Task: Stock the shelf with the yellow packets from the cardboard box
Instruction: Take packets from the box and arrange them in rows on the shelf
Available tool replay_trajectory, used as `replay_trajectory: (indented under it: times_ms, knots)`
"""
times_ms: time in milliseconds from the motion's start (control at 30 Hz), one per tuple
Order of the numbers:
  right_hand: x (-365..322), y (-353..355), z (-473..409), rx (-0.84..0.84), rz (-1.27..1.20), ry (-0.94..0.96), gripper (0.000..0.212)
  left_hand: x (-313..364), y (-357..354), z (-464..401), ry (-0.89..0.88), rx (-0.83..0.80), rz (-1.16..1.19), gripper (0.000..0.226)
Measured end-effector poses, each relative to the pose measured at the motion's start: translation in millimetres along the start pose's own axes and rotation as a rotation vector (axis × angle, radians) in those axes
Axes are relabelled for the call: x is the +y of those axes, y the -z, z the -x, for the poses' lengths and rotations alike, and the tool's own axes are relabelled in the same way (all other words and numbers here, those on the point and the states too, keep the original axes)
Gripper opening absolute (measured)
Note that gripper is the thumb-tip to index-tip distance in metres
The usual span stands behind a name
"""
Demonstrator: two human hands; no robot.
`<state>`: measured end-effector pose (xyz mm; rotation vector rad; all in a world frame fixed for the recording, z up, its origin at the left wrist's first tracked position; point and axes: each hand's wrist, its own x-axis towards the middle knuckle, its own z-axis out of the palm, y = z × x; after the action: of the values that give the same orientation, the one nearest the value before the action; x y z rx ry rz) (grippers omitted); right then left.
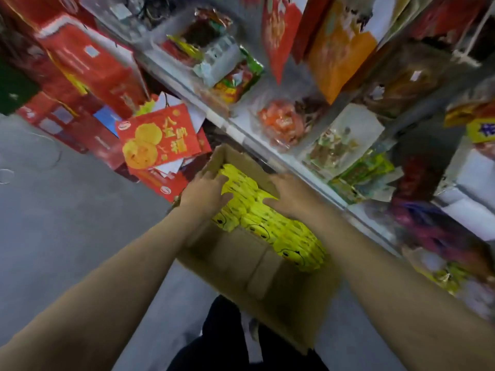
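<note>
An open cardboard box (pixel 257 274) stands on the floor in front of the shelf (pixel 270 140). A row of yellow packets (pixel 257 210) with smiley faces fills its far half, while the near half shows bare cardboard. My left hand (pixel 206 191) reaches into the box at the left end of the row, fingers straight and touching the packets. My right hand (pixel 289 194) lies over the packets on the right side, its thumb toward the left hand. Whether either hand grips a packet is unclear in the blur.
The white shelf runs diagonally from top centre to right and holds several snack bags (pixel 345 145). Red gift boxes (pixel 91 65) and a red bag (pixel 158 137) are stacked at left. Grey floor (pixel 53 210) lies to the left. Dark trouser legs (pixel 227 341) show below.
</note>
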<state>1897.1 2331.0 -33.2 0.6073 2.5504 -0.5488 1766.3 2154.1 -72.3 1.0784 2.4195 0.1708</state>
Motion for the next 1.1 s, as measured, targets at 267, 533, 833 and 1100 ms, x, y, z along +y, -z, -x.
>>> replay_trajectory:
  times_ms: [267,533,833,1100]
  knots:
    - [32,-132,-30,-0.281,-0.166,-0.263,0.056,-53,-100,-38,0.002,-0.314,0.037,0.065]
    - [52,-197,-50,-0.132,-0.180,-0.356,0.060,-80,-152,-58,-0.065,-0.239,0.000,0.067]
    - [54,-226,-66,-0.046,0.024,-0.341,0.038,-75,-167,-60,-0.136,-0.143,-0.149,0.034]
    - [71,-190,-32,0.029,-0.586,-0.404,0.019,-71,-152,-40,0.284,-0.326,0.257,0.020]
